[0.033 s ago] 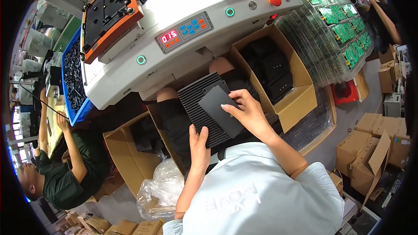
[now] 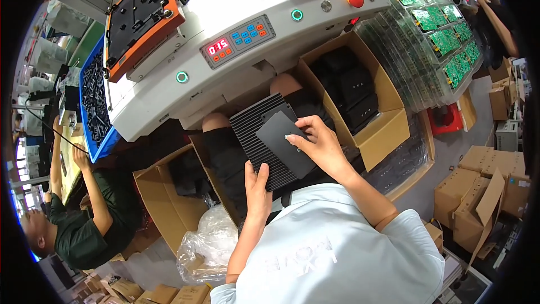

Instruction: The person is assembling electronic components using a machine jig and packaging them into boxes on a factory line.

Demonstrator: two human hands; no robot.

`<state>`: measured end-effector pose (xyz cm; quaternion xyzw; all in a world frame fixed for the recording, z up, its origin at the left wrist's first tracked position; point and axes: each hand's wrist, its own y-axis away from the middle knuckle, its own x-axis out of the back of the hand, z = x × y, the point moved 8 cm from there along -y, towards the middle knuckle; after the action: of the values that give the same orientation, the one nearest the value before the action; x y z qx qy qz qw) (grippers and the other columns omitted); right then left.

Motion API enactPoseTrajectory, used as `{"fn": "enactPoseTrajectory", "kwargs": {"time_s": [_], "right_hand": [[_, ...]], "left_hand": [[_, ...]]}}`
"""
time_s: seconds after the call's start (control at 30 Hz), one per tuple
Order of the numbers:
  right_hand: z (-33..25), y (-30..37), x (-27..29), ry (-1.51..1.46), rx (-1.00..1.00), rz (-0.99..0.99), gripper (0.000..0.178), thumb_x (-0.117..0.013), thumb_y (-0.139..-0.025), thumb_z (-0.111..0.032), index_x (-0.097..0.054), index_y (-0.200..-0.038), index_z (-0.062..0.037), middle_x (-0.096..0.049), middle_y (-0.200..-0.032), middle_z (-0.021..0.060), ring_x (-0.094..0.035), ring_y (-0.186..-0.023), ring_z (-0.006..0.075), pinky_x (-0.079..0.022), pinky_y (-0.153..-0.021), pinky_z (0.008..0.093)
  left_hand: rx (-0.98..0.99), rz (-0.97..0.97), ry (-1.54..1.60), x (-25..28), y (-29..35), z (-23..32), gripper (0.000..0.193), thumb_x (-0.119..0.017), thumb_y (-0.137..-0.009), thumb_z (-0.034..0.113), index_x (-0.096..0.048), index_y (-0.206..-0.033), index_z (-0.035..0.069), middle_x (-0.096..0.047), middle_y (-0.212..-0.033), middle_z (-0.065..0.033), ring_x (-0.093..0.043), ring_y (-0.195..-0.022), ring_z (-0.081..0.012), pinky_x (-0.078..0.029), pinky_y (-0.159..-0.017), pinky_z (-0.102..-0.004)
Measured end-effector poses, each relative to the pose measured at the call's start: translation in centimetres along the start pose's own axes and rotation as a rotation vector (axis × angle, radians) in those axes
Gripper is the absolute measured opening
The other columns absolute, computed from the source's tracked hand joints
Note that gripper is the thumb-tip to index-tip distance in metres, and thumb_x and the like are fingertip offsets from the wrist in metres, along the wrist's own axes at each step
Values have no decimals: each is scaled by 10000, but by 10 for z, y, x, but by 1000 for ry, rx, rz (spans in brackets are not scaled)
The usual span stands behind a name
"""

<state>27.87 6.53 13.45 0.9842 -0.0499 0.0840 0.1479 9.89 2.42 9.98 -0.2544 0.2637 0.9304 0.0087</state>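
A black finned heat-sink housing (image 2: 247, 129) lies tilted over my lap, its parallel ribs facing up. My left hand (image 2: 258, 188) grips its lower left edge, thumb on the ribbed side and the other fingers partly hidden. Over the right part of the ribs is a flat dark grey plate (image 2: 284, 143) with small holes near one end. My right hand (image 2: 318, 145) pinches that plate at its right edge, thumb on top. Whether the plate touches the ribs all along its underside cannot be seen.
Ahead stands a white machine (image 2: 242, 73) with a lit control panel, a red button (image 2: 355, 0) and an orange-framed fixture (image 2: 140, 22). Cardboard boxes (image 2: 388, 141) of black parts flank my legs. Trays of green circuit boards (image 2: 444, 39) are stacked right; a co-worker (image 2: 95, 219) sits left.
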Motion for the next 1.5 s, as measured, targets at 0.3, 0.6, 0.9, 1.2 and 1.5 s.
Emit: {"fn": "enactPoseTrajectory", "kwargs": {"time_s": [0.3,0.6,0.9,1.2,1.5], "right_hand": [[10,-12,4,-604,-110,70,242,-667,-891,-117,-549,-1071,-5,-637,-996,64,-614,-869,85,-503,-777,220],[15,-6,-6,-539,-169,11,310,-674,-883,-141,-493,-1098,-12,-607,-973,57,-583,-881,78,-471,-769,202],[23,-2,-10,-639,-163,23,211,-612,-940,-156,-493,-1069,-40,-588,-923,21,-545,-873,65,-450,-775,205],[4,4,-10,-162,0,82,386,-624,-926,-150,-417,-1219,-6,-543,-1119,69,-563,-938,102,-475,-831,244],[22,-2,-20,-391,-208,-220,432,-645,-886,-92,-450,-1257,9,-599,-1101,64,-565,-1019,104,-464,-895,260]], "left_hand": [[14,3,49,-4,0,1,370,-516,-997,193,-383,-1315,56,-540,-1227,-75,-535,-1127,-156,-451,-959,-318],[6,17,10,6,2,2,345,-518,-995,184,-411,-1296,54,-564,-1193,-63,-569,-1078,-148,-482,-914,-302],[29,14,-23,4,-1,3,373,-532,-991,205,-391,-1284,23,-536,-1217,-93,-536,-1104,-157,-444,-955,-304],[50,-7,3,1,0,0,302,-525,-993,199,-426,-1223,30,-557,-1191,-91,-550,-1079,-147,-451,-946,-302],[111,-24,-29,10,4,-5,339,-583,-956,157,-432,-1219,6,-572,-1165,-100,-558,-1071,-148,-456,-942,-305]]}}
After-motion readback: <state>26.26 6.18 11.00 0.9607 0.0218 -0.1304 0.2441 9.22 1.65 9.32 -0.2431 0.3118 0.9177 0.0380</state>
